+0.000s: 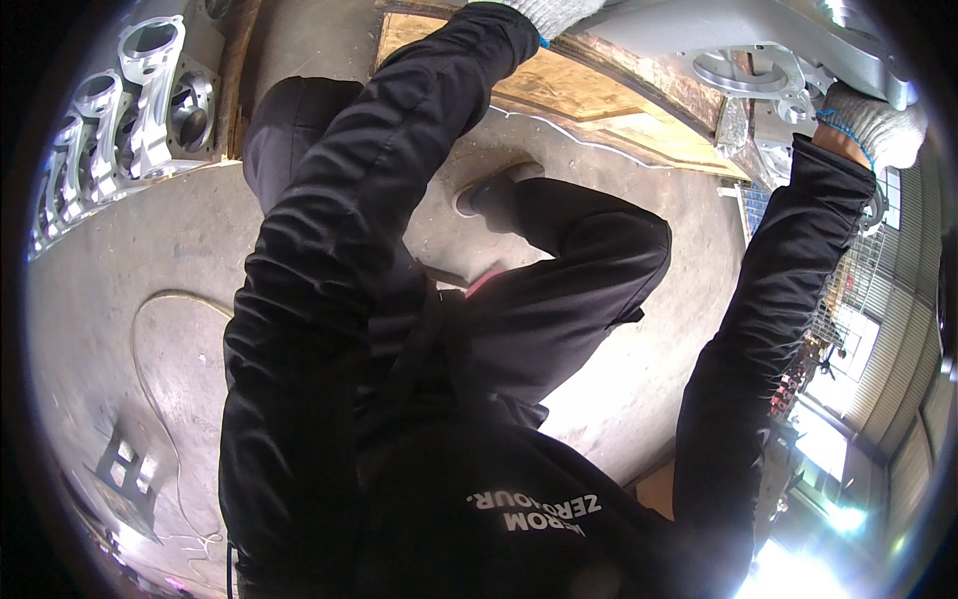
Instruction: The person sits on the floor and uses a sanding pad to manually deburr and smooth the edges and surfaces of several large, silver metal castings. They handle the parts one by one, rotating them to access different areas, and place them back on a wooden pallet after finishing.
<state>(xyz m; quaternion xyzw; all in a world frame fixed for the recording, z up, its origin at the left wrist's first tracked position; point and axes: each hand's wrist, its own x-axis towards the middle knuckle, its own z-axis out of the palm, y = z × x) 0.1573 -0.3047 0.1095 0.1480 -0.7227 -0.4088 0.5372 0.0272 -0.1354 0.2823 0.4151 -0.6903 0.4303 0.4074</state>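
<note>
A large silver-grey metal casting [699, 28] with rounded openings spans the top right. My left hand [564, 14], in a pale knitted glove with a blue cuff edge, is beside the casting's left end. The upper picture edge cuts off its fingers, so their position is hidden. On the far right, my right hand [886, 125] wears the same kind of glove. It is closed against the lower edge of the casting, whose body hides part of the fingers. Both arms are stretched forward in black sleeves.
Similar silver castings [150, 100] stand in a row at the upper left by a wooden edge. A wooden crate [599, 110] lies under the large casting. A pale hose [140, 339] curves over the concrete floor, near a flat metal piece with cut-outs [125, 469].
</note>
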